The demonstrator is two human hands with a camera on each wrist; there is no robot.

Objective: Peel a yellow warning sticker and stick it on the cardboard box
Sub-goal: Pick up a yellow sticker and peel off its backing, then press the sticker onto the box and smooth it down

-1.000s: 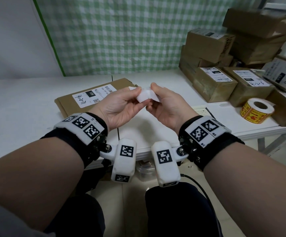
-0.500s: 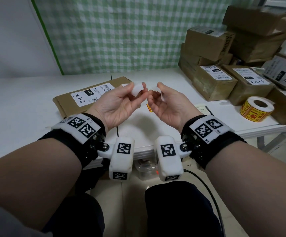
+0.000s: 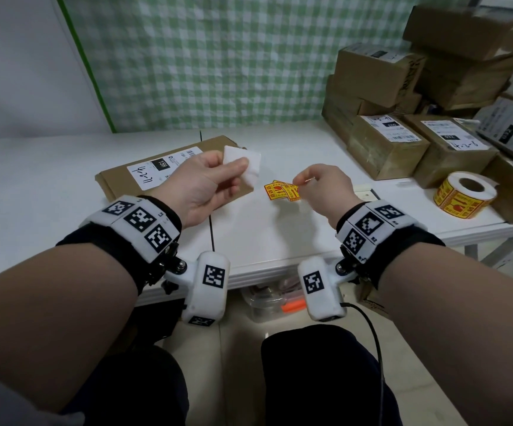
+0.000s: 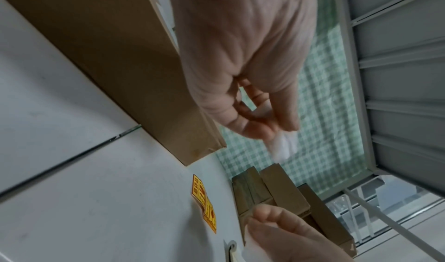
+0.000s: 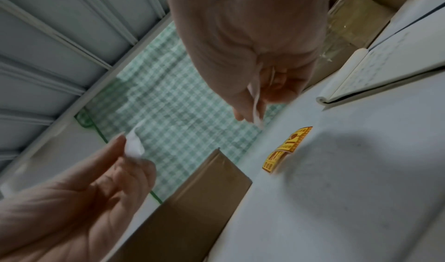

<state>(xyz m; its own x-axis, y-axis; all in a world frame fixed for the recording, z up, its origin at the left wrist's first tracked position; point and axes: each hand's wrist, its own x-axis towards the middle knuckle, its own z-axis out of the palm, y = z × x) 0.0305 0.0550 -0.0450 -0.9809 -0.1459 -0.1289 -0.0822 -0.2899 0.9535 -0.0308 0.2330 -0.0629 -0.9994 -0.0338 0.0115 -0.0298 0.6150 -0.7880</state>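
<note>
Pinching a white square of backing paper (image 3: 247,166) between thumb and fingers, the left hand (image 3: 201,184) hovers above the right end of the flat cardboard box (image 3: 120,182) lying on the white desk (image 3: 34,179). That box carries a white shipping label (image 3: 160,170) with a black patch reading "HS1", a small barcode and a handwritten scrawl that cannot be read for certain. The right hand (image 3: 325,189) is held apart from the left, its thumb and forefinger closed on a thin sticker seen edge-on (image 5: 256,102); in the right wrist view it shows only as a pale curled strip, so its printed face cannot be told. Just below and to the left of those fingers, a small overlapping pile of yellow warning stickers (image 3: 281,190) rests on the desk, printed in red and dark ink with what looks like a goblet symbol and characters too small to read. At the right edge of the desk stands a roll of the same yellow stickers (image 3: 464,195), wound on a white core. Behind it are stacked brown parcels (image 3: 387,146), several with white address labels bearing black patches, barcodes and handwritten numbers, blurred beyond reading. A green and white checked cloth (image 3: 218,56) hangs behind the desk.
</note>
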